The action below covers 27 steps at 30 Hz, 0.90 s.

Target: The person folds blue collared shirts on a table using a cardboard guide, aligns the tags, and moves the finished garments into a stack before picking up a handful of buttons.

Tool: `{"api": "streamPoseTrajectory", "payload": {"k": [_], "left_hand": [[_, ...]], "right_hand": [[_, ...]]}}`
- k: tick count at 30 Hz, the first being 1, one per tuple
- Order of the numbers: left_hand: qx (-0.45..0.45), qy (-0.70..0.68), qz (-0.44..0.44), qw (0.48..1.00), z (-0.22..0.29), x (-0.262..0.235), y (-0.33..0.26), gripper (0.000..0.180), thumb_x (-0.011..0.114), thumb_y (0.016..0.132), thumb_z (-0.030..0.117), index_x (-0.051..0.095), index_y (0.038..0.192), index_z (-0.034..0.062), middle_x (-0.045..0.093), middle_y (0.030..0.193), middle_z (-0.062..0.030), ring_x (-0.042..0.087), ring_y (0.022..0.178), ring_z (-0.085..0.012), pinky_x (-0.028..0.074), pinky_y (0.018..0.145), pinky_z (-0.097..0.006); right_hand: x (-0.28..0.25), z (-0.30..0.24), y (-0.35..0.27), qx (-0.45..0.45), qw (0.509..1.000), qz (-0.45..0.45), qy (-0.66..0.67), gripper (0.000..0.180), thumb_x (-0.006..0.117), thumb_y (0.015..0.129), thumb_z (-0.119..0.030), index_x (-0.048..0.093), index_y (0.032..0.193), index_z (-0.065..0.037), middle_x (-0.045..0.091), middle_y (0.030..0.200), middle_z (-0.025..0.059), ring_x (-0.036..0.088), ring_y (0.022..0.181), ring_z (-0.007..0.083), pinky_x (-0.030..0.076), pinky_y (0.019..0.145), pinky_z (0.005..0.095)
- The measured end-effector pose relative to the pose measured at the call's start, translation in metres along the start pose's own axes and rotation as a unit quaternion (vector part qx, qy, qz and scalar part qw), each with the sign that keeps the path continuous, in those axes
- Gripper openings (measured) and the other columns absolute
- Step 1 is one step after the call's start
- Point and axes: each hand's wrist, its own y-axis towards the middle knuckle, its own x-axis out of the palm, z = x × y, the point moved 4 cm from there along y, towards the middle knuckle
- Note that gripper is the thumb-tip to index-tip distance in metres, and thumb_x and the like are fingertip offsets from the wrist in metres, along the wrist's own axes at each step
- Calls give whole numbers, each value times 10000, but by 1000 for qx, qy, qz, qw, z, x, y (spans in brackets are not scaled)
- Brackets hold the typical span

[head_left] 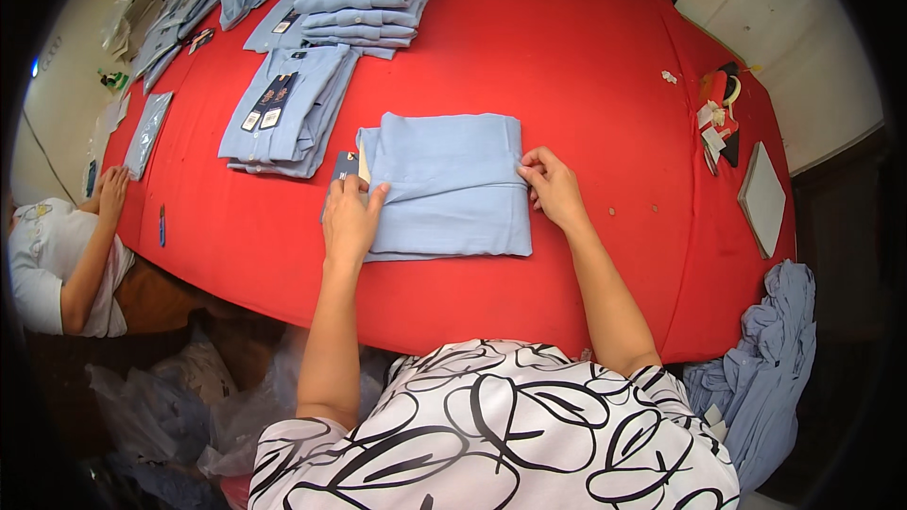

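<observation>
A light blue folded shirt (444, 165) lies in front of me on the red table, its back side up with a crease running across it. At its left edge, a dark hang tag (344, 166) and a cream strip of card (363, 162) stick out. My left hand (351, 217) is on that edge, thumb over the cloth and fingers curled by the tag; its grip is partly hidden. At the right edge, my right hand (553, 184) pinches the fabric between thumb and fingers.
Folded blue shirts with tags (288, 113) and a taller shirt stack (364, 5) stand beyond. Left are a bagged shirt (149, 137), a blue pen (162, 227) and another person's hands (111, 191). Right are a tape roll (732, 90), a white pad (762, 198) and heaped blue garments (765, 368).
</observation>
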Motion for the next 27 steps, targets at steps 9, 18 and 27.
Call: {"api": "streamPoseTrajectory", "payload": {"k": [9,18,27], "left_hand": [[340,-23,-36,940,32,25,14,339,573,959,174,597,1295,136,535,1402,-58,435,1344,-294,341,1119,-446],[291,59,-26,955,20,43,3,467,516,989,331,507,1409,127,471,1480,-34,356,1413,-262,227,1186,-457],[320,16,-84,944,28,28,0,548,588,919,310,492,1428,129,426,1510,-79,293,1449,-288,171,1200,-474]], "right_hand": [[-14,7,13,-153,984,-2,96,99,689,853,-81,597,833,-49,633,968,45,581,921,162,472,821,302],[-14,15,-32,-151,979,-7,136,81,648,846,8,598,877,-48,645,930,44,615,907,169,492,827,321],[-20,24,-63,-108,993,44,-34,208,572,921,-30,634,1116,5,656,1041,76,623,938,180,516,816,314]]}}
